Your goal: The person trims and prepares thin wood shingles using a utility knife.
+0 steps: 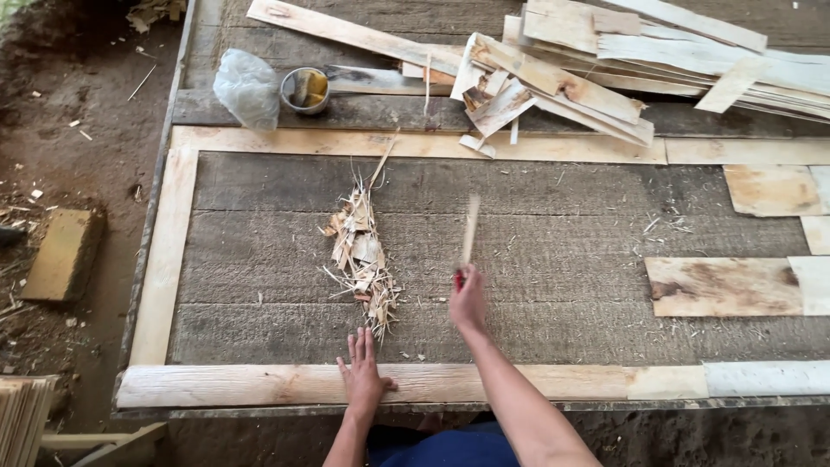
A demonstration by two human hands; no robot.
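My right hand [468, 299] grips a red-handled brush [468, 233] whose pale bristle end is blurred, held over the dark wooden work surface [562, 259]. To its left lies a long heap of wood shavings and splinters [359, 255]. My left hand [363, 374] rests flat, fingers spread, on the pale wooden border strip [259, 385] at the near edge, just below the heap. Neither hand touches the shavings.
A stack of thin wood slats [605, 60] lies at the back right. A small tin can [304, 89] and a crumpled plastic bag [246, 86] stand at the back. Thin veneer pieces [726, 285] lie at the right. A brick [62, 253] sits on the dirt at left.
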